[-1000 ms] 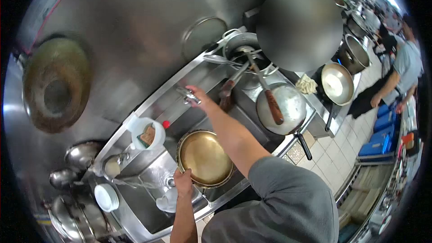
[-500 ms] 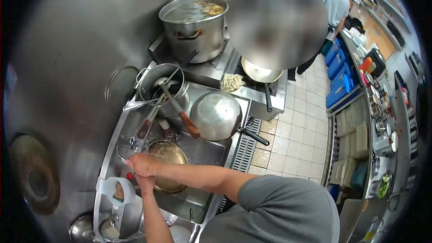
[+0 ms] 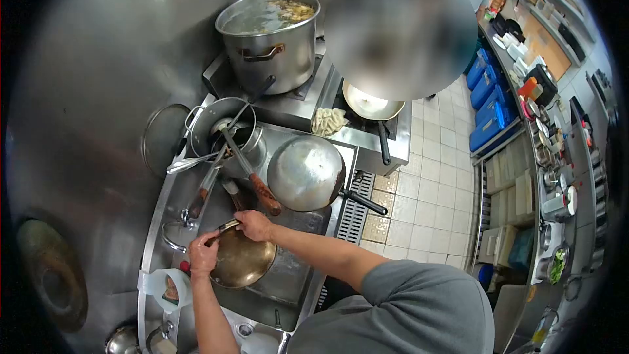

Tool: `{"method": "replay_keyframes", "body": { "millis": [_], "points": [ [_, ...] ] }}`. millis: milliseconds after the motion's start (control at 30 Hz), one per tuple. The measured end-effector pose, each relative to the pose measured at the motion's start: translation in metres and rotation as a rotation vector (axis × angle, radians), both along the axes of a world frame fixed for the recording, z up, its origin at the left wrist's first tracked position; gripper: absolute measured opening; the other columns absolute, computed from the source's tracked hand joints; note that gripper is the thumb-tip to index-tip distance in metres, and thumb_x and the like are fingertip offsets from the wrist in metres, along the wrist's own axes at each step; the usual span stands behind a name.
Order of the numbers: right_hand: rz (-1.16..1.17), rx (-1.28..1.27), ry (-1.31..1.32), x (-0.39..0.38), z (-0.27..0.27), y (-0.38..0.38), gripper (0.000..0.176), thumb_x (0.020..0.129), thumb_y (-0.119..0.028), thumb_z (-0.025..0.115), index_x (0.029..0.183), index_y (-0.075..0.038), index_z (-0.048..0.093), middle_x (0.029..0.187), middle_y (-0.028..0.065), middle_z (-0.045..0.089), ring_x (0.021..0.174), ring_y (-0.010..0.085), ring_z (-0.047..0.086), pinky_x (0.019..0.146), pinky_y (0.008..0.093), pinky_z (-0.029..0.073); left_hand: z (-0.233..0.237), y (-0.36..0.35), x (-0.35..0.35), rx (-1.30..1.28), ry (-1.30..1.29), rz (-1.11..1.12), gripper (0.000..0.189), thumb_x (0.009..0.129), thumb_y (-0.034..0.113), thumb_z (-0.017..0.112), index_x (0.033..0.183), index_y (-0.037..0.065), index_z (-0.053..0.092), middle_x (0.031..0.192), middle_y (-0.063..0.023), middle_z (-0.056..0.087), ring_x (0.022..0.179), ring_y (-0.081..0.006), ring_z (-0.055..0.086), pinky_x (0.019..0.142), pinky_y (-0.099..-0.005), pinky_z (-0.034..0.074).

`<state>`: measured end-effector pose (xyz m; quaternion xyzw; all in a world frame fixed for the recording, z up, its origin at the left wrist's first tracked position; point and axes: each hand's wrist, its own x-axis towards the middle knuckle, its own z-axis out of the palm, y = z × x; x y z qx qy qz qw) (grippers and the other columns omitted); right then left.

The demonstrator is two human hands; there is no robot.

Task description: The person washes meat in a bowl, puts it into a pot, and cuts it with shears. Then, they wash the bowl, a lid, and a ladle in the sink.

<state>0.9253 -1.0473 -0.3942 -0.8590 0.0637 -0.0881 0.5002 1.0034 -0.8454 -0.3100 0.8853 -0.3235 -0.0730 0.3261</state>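
The brass-coloured wok (image 3: 244, 261) hangs tilted over the sink (image 3: 291, 274), between the two hands. The left hand (image 3: 203, 255) has a closed grip on the near-left rim. The right hand (image 3: 254, 224) is closed on a short metal handle (image 3: 226, 226) at the far rim; whether it belongs to the wok is unclear. The wok looks stiff, fairly heavy and probably wet and slippery, so rim and handle together seem the surest hold. Beyond the right grip lies an upturned steel pan (image 3: 304, 172).
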Motion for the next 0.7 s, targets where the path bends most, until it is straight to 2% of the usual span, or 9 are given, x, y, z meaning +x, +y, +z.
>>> {"method": "replay_keyframes", "body": {
  "millis": [133,233,300,333,367,467,600,667,700],
  "points": [
    [-0.005,-0.197,-0.250,0.000,0.004,0.019,0.014,0.086,-0.015,0.065,0.090,-0.003,0.058,0.089,0.0206,0.066,0.090,0.0444,0.065,0.077,0.0548,0.049,0.007,-0.005,-0.003,-0.045,0.024,-0.118,0.024,0.080,0.005,0.071,0.104,0.009,0.077,0.100,-0.0139,0.076,0.094,-0.0297,0.072,0.086,-0.0366,0.055],
    [0.008,-0.126,-0.242,0.011,0.008,0.012,0.013,0.082,-0.012,0.065,0.091,-0.004,0.059,0.091,0.0203,0.067,0.089,0.0437,0.065,0.076,0.0532,0.050,0.011,0.002,-0.003,0.069,-0.071,-0.144,0.027,0.081,0.003,0.068,0.106,0.009,0.077,0.101,-0.0137,0.076,0.094,-0.0290,0.072,0.088,-0.0366,0.055],
    [-0.086,-0.198,-0.158,0.013,0.012,-0.001,0.015,0.079,-0.010,0.064,0.092,-0.003,0.061,0.092,0.0207,0.067,0.090,0.0441,0.065,0.078,0.0519,0.051,0.005,0.018,0.000,-0.023,-0.036,0.041,0.030,0.081,0.001,0.067,0.108,0.010,0.077,0.101,-0.0145,0.075,0.095,-0.0298,0.071,0.090,-0.0370,0.054],
    [-0.105,-0.071,0.098,0.022,-0.003,-0.008,0.017,0.076,-0.006,0.063,0.092,-0.002,0.062,0.094,0.0216,0.067,0.092,0.0447,0.064,0.080,0.0518,0.051,0.003,0.026,-0.004,-0.093,-0.157,0.036,0.032,0.082,0.002,0.065,0.110,0.011,0.076,0.101,-0.0149,0.074,0.095,-0.0305,0.071,0.092,-0.0375,0.054],
    [-0.105,-0.072,0.097,0.024,-0.006,-0.002,0.017,0.076,-0.006,0.063,0.092,-0.002,0.062,0.094,0.0216,0.067,0.092,0.0447,0.064,0.080,0.0518,0.051,0.000,0.031,-0.004,-0.094,-0.158,0.036,0.032,0.082,0.002,0.065,0.110,0.011,0.076,0.101,-0.0149,0.074,0.095,-0.0305,0.071,0.092,-0.0375,0.054],
    [0.005,-0.167,-0.217,0.030,-0.009,0.025,0.020,0.072,0.000,0.061,0.091,-0.001,0.062,0.092,0.0215,0.066,0.094,0.0445,0.063,0.082,0.0530,0.051,0.001,0.033,-0.003,0.049,-0.114,-0.043,0.038,0.082,0.001,0.064,0.117,0.010,0.074,0.105,-0.0155,0.074,0.098,-0.0311,0.070,0.094,-0.0381,0.052],
    [0.099,-0.191,-0.222,0.030,0.021,0.065,0.023,0.070,-0.005,0.067,0.092,0.001,0.062,0.092,0.0186,0.066,0.099,0.0405,0.062,0.094,0.0516,0.046,0.004,0.031,-0.009,0.068,-0.098,-0.111,0.049,0.080,-0.005,0.060,0.128,0.005,0.066,0.115,-0.0192,0.071,0.102,-0.0320,0.069,0.095,-0.0382,0.052],
    [-0.264,-0.216,-0.433,0.022,0.034,0.067,0.024,0.074,-0.008,0.067,0.097,-0.002,0.064,0.092,0.0167,0.066,0.100,0.0388,0.061,0.099,0.0503,0.043,-0.010,0.037,-0.014,0.016,-0.097,-0.074,0.054,0.079,-0.007,0.058,0.133,0.002,0.063,0.118,-0.0205,0.070,0.103,-0.0305,0.069,0.094,-0.0372,0.052],
    [-0.263,-0.218,-0.433,0.022,0.036,0.069,0.024,0.074,-0.008,0.067,0.097,-0.002,0.064,0.092,0.0167,0.066,0.100,0.0388,0.061,0.099,0.0503,0.043,-0.023,0.040,-0.020,-0.153,0.016,0.109,0.051,0.079,-0.008,0.057,0.130,-0.001,0.061,0.115,-0.0191,0.070,0.101,-0.0269,0.069,0.092,-0.0352,0.052]
  ]
}}
